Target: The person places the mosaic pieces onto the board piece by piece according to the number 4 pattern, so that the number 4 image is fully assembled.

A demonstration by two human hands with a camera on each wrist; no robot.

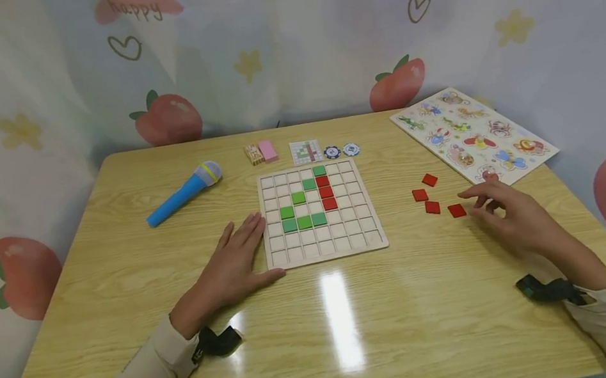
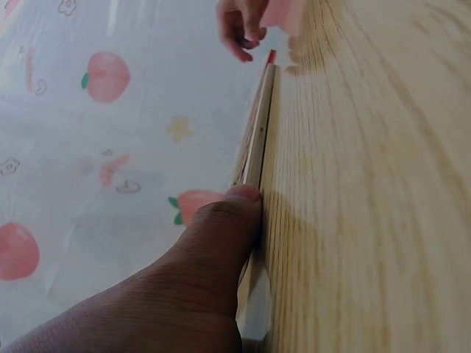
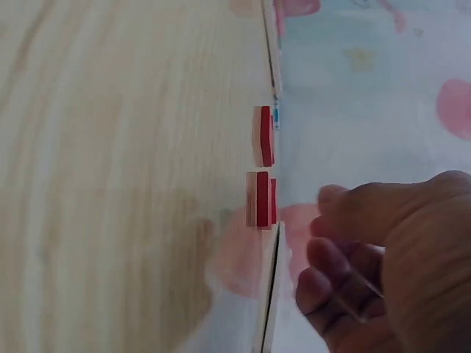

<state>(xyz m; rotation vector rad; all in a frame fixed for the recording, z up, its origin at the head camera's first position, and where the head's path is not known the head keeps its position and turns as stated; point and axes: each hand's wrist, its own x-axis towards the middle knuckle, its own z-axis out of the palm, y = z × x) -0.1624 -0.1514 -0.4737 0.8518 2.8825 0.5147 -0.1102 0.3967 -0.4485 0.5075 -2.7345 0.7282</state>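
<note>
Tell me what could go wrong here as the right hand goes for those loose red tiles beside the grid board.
The right hand hovers by four red tiles lying close together, so reaching for one could nudge its neighbours out of place. The left hand only rests flat against the grid board; a knock might shift the board and unseat the green and red tiles already placed.

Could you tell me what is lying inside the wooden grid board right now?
The grid board holds six green tiles and four red tiles; other cells look empty. Nothing covers it.

Bright, even overhead light — glare streak on the table point(image 1: 339, 313) — wrist views blurred.
</note>
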